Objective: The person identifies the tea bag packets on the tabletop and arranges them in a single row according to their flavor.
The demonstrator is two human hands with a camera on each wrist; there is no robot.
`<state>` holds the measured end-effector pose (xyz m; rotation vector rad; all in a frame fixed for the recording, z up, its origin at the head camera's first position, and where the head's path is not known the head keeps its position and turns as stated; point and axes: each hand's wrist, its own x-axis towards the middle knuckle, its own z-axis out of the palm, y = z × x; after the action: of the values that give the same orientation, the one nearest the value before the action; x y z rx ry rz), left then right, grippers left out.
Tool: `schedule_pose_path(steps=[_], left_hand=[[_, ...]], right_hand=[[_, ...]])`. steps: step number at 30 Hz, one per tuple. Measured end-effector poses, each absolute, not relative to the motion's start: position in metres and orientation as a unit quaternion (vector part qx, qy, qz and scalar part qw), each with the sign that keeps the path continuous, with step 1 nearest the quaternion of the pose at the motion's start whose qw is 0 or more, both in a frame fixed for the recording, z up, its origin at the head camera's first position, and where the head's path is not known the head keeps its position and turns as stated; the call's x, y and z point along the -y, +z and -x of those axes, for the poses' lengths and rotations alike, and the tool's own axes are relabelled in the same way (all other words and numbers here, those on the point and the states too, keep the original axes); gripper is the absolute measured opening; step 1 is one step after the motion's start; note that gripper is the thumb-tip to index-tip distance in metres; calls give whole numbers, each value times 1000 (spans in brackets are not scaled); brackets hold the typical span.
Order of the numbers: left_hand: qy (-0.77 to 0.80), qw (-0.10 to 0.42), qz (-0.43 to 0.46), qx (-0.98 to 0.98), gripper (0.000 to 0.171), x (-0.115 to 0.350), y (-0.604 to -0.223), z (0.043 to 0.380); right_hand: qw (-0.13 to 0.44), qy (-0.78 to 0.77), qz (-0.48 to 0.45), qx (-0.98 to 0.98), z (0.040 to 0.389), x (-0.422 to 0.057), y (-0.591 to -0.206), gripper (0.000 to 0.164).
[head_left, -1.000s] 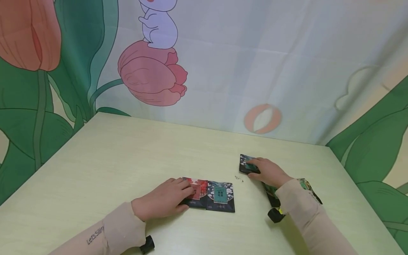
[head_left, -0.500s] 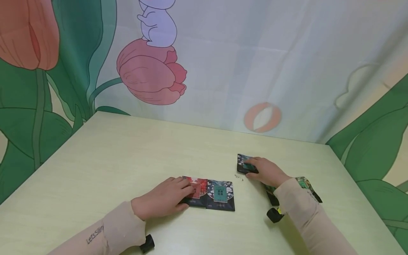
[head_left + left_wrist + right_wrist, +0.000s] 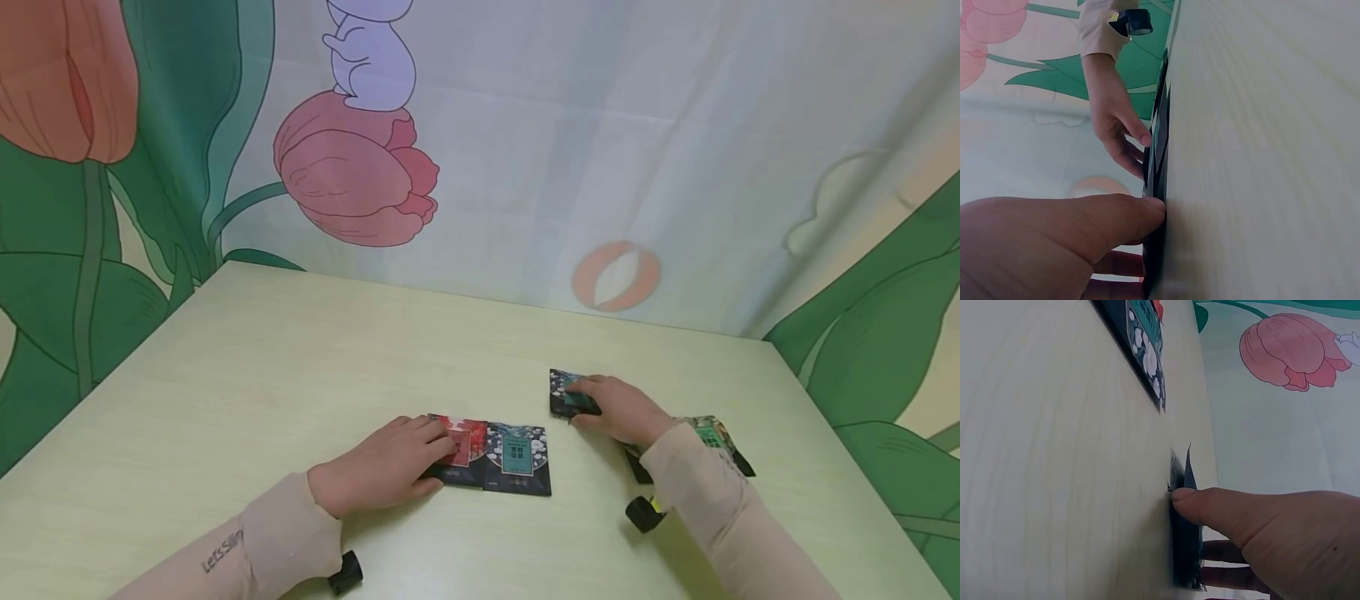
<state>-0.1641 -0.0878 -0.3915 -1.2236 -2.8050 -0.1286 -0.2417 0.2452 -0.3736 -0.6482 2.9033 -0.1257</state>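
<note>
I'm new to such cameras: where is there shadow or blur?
Head view: soft shadow on the table below the right sleeve; left wrist view: shading beside the left hand; right wrist view: packet in the right hand partly blurred, shadow beside it.

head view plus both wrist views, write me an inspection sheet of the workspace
Surface: pale wood-grained table
Job's things: red packet beside white-flowered packet; second white-flowered packet apart from them; green-labelled packet partly hidden by right sleeve
Clutter: nothing seen
Grippers: left hand rests on red packet; right hand grips second white-flowered packet
Cables: nothing seen
Surroundings: curtain printed with tulips, behind the table
</note>
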Motion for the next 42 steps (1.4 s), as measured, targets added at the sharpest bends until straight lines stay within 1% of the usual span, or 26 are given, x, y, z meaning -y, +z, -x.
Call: schedule_pose_path(steps=[17, 25, 42], left_hand=[[-40, 34, 399, 916, 36, 87, -389, 164], [-38, 42, 399, 915, 36, 87, -391, 164], [-43, 33, 394, 917, 35, 87, -391, 164]], right_hand=[[83, -46, 219, -971, 231, -243, -374, 54], [83, -39, 223, -971, 226, -243, -375, 54], [76, -36, 226, -971, 215, -244, -374, 53]])
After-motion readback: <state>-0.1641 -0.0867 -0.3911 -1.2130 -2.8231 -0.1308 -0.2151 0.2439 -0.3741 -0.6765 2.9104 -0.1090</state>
